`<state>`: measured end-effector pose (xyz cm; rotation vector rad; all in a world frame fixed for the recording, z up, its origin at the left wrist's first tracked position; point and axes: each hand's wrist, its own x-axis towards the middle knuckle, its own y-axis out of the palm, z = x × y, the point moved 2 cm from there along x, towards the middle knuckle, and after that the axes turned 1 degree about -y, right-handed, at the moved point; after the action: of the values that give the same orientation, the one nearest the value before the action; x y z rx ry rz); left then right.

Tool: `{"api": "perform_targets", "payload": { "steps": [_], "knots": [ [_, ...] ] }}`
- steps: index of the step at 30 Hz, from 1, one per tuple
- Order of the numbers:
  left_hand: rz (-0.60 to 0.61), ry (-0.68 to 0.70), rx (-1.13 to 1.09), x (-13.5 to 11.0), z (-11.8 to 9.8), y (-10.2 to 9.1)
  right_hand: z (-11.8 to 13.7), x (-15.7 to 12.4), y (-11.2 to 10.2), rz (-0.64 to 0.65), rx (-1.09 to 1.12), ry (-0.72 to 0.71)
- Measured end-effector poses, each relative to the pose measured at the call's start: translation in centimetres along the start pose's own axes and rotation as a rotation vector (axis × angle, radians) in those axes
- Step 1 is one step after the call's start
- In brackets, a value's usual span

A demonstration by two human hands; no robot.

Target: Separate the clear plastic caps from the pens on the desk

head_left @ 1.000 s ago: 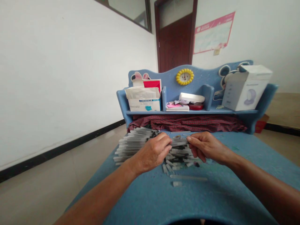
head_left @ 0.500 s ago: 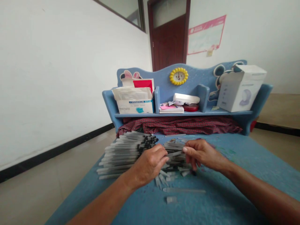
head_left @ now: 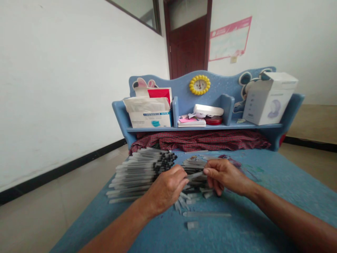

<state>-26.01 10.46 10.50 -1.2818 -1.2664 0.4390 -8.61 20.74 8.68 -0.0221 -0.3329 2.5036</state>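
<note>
Blue desk point(head_left: 250, 225), centre: left hand point(head_left: 165, 188) and right hand point(head_left: 226, 175) each pinch one end of a thin clear tube point(head_left: 196, 174) over the loose pile point(head_left: 195, 164), right of the stack point(head_left: 137, 172); likely light, stiff, slick, crackable, so hold the ends, not the middle.

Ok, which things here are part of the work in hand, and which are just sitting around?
In use: left hand, right hand, clear tube pinched between them, stack of tubes, pile of short pieces.
Lying about: mask box, white box, yellow clock, checked cloth.
</note>
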Motion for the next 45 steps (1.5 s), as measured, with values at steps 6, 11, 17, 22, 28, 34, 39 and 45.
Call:
{"api": "perform_targets", "payload": {
  "steps": [6, 11, 17, 22, 28, 34, 39, 45],
  "knots": [
    [-0.009, -0.007, -0.001, 0.0, 0.0, 0.0, 0.0, 0.1, 0.3, 0.026, 0.044, 0.022],
    [0.045, -0.008, -0.007, -0.1, 0.0, 0.2, -0.2, 0.1, 0.4, 0.045, 0.070, 0.058],
    [0.159, -0.055, -0.055, 0.3, -0.3, 0.1, -0.2, -0.1, -0.3, 0.058, 0.121, 0.058],
    [0.236, -0.096, -0.138, 0.5, -0.9, -0.5, -0.2, -0.3, -0.5, 0.077, 0.078, 0.072],
    [0.237, -0.075, -0.113, 0.3, -0.9, -0.4, -0.3, -0.4, -0.3, 0.131, -0.081, 0.044],
    [0.282, -0.182, -0.255, 0.5, -1.2, -0.6, -0.1, -0.6, 0.0, 0.141, -0.092, 0.048],
    [0.479, -0.484, -0.578, -0.2, -0.4, -0.3, 0.1, -1.0, -0.2, 0.159, -0.086, 0.003],
    [0.462, -0.576, -0.666, -0.3, 0.0, -0.4, 0.4, -1.2, -0.7, 0.102, 0.091, -0.031]
  ]
}}
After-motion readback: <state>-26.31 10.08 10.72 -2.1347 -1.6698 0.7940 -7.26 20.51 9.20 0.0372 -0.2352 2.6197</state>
